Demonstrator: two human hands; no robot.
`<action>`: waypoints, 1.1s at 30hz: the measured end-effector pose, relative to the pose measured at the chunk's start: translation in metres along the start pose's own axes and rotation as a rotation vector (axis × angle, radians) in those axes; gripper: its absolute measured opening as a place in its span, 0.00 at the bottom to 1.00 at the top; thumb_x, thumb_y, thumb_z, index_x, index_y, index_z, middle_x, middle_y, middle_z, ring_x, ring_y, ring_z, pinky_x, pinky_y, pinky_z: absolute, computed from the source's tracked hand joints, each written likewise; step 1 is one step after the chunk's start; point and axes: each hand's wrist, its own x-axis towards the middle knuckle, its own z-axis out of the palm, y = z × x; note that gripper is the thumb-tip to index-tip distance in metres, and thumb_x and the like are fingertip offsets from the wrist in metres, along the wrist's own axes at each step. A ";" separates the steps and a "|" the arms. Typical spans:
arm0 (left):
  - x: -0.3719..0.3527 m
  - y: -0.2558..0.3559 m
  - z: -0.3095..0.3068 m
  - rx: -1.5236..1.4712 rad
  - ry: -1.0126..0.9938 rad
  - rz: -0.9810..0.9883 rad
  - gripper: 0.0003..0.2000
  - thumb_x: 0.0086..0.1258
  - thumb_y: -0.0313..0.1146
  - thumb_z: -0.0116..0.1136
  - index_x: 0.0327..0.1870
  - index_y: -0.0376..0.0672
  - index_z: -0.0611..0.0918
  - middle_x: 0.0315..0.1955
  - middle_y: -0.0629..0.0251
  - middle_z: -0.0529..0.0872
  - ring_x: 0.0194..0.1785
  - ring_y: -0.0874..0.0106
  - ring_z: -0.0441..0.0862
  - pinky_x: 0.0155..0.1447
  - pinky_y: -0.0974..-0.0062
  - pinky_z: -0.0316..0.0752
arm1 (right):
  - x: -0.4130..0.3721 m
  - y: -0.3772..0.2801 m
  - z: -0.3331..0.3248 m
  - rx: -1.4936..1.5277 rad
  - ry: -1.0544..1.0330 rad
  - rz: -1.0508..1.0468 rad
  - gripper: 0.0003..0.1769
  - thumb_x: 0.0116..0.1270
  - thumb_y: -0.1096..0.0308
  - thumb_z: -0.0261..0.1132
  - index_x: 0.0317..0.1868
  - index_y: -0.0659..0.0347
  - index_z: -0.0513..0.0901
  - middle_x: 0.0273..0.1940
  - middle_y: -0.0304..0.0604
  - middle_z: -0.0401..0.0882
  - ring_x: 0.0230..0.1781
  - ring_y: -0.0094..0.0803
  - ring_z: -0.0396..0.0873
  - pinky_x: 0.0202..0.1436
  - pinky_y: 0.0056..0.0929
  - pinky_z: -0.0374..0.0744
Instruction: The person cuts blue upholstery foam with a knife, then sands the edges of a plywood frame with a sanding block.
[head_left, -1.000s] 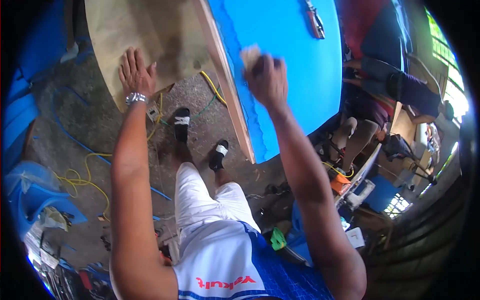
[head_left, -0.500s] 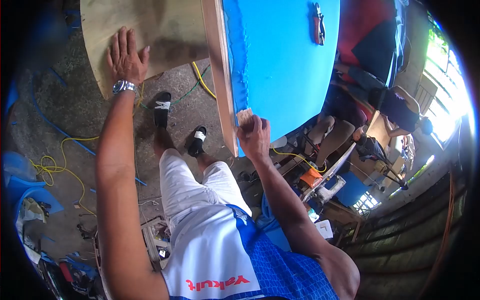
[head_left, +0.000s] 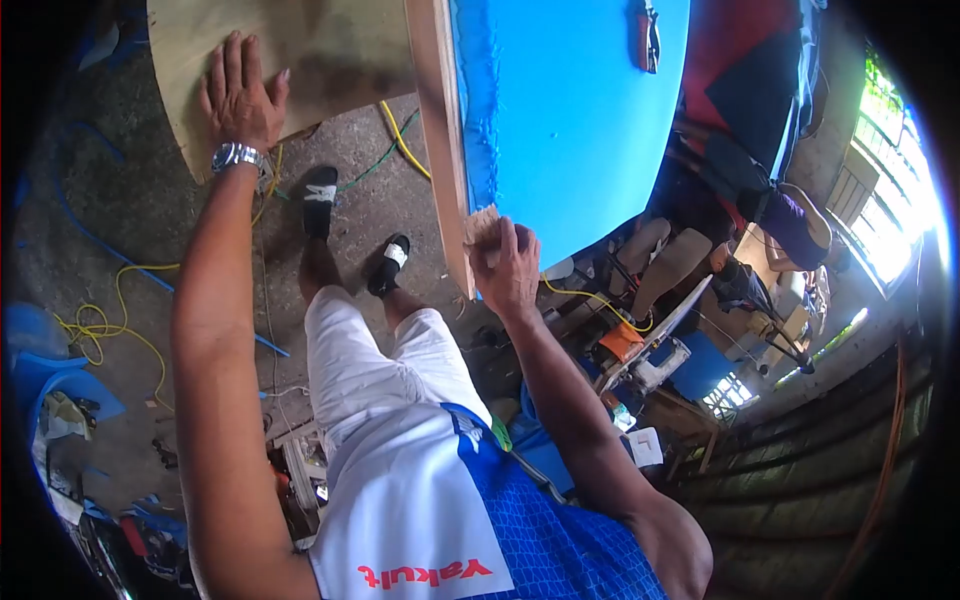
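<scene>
My left hand (head_left: 243,105) lies flat with its fingers spread on a plywood panel (head_left: 340,60). In my right hand (head_left: 510,270) is a small tan piece (head_left: 482,226), pinched between bent fingers, perhaps wood or stiff card. That piece touches the near end of a blue sheet (head_left: 580,120), beside the wooden edge strip (head_left: 434,110) that borders it. A rough, wet-looking blue band (head_left: 478,110) runs along the sheet next to the strip. Farther up on the sheet rest red-handled pliers (head_left: 648,38), partly cut off by the frame's top.
A yellow hose (head_left: 404,145) and a green one cross the floor below the panel. Blue plastic containers (head_left: 60,390) and scraps lie at left. Another person (head_left: 800,225) bends over a bench at right, near an orange object (head_left: 622,340). Tools and boxes clutter the lower right.
The view has shifted slightly, so the pliers sit higher and farther right. The tan piece has moved a little left, closer to the wooden strip. My left hand stays flat on the plywood.
</scene>
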 end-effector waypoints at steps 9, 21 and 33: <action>0.003 0.001 -0.011 -0.083 0.085 0.112 0.34 0.75 0.55 0.53 0.78 0.48 0.66 0.78 0.57 0.65 0.78 0.50 0.63 0.77 0.45 0.61 | 0.137 0.003 -0.009 0.036 0.115 -0.342 0.36 0.57 0.62 0.78 0.67 0.57 0.76 0.57 0.54 0.77 0.57 0.53 0.75 0.61 0.49 0.73; -0.007 -0.021 -0.011 -0.257 -0.086 0.210 0.26 0.76 0.46 0.55 0.69 0.41 0.76 0.68 0.47 0.76 0.72 0.48 0.72 0.75 0.52 0.66 | 0.136 0.026 -0.043 0.009 0.112 -0.479 0.37 0.55 0.61 0.80 0.66 0.53 0.78 0.56 0.51 0.78 0.57 0.54 0.77 0.58 0.49 0.77; -0.559 0.012 -0.143 -0.352 -0.371 -0.991 0.28 0.82 0.48 0.51 0.70 0.33 0.72 0.64 0.40 0.78 0.66 0.48 0.77 0.68 0.59 0.72 | 0.038 0.088 -0.019 0.070 -0.139 -0.728 0.31 0.56 0.56 0.77 0.61 0.46 0.82 0.55 0.49 0.77 0.57 0.50 0.76 0.55 0.50 0.77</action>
